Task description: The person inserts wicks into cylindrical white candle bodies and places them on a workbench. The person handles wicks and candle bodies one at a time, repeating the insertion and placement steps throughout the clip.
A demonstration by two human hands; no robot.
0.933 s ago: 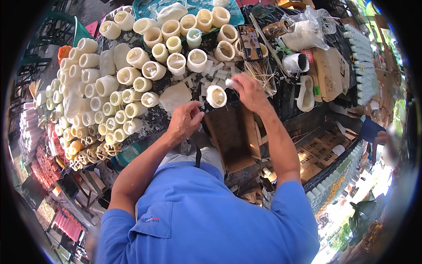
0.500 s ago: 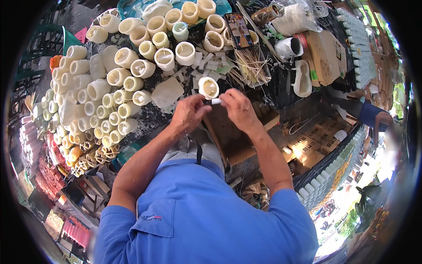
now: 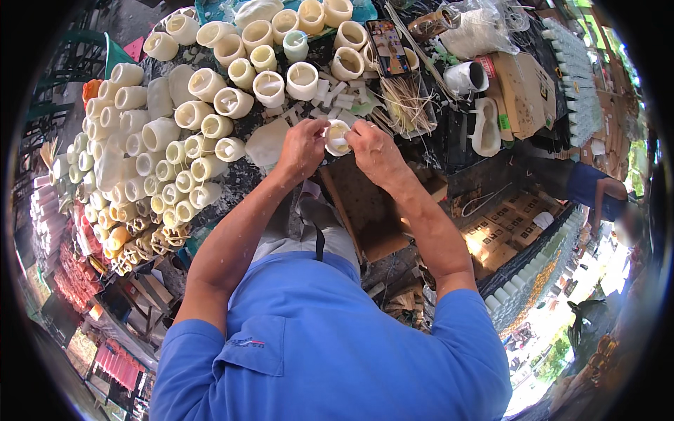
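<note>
A small round cream wax cup sits at the table's near edge, between my two hands. My left hand is closed, with its fingertips at the cup's left rim. On the opposite rim are the curled thumb and fingers of my right hand. A short white piece shows inside the cup near my right fingertips; whether they grip it is hard to make out. Beyond my hands lie several loose white wax chunks. A pale flat wax slab lies just left of my left hand.
Many cream wax cups crowd the table's left and back. A phone leans above a bundle of dry straw strips. Cardboard boxes stand at right. Below the edge is an open brown box. Another person's arm shows far right.
Both hands have moved up to the cup's two sides. The white piece, held by my right fingers below the cup before, now shows inside it.
</note>
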